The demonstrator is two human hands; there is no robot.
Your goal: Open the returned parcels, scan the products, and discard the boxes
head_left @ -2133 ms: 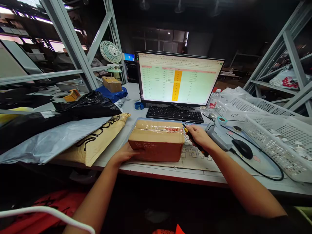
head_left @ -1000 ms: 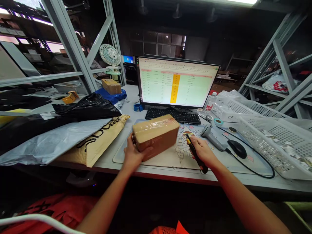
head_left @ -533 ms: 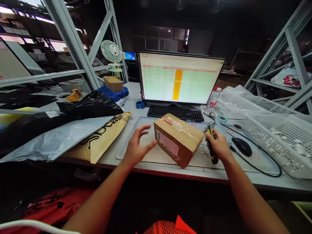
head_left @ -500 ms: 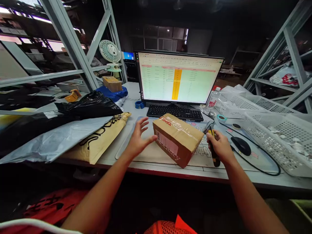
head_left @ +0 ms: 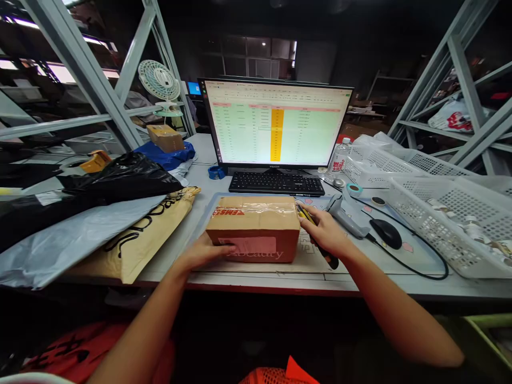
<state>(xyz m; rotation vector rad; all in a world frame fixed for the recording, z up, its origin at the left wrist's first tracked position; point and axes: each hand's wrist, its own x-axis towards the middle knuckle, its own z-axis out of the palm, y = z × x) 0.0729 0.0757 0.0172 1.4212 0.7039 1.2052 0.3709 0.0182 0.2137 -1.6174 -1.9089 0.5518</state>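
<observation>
- Holding the lower left corner of the box (head_left: pixel 256 229), the left hand (head_left: pixel 202 253) lays its thumb along the front face; its other fingers are mostly out of sight by the left side, so how far they spread cannot be told.
- The right hand (head_left: pixel 322 229) has its fingers curled closely around a black and yellow knife (head_left: pixel 330 261) and covers the middle of the handle.
- The tip of the knife is right by the box's top right edge; whether a blade is out, or touches the cardboard, is too small to tell.
- The back and underside of the box are hidden, and the box covers part of the mat (head_left: pixel 360 256).
- The left forearm (head_left: pixel 148 320) is cut off by the lower edge; so is an orange thing (head_left: pixel 276 375) near the middle.
- Most writing on the screen (head_left: pixel 248 128) is too small to read.
- The box sits upright on the mat, between the 2 hands and in front of the keyboard (head_left: pixel 276 183).
- It is brown cardboard, its front face darker and redder than its top.
- Shiny clear tape (head_left: pixel 276 205) runs along the top, with red letters (head_left: pixel 230 212) towards the left.
- On the front is 1 pale label (head_left: pixel 256 245), its print blurred; below it, light lettering ends in "beauty", its start hard to make out.
</observation>
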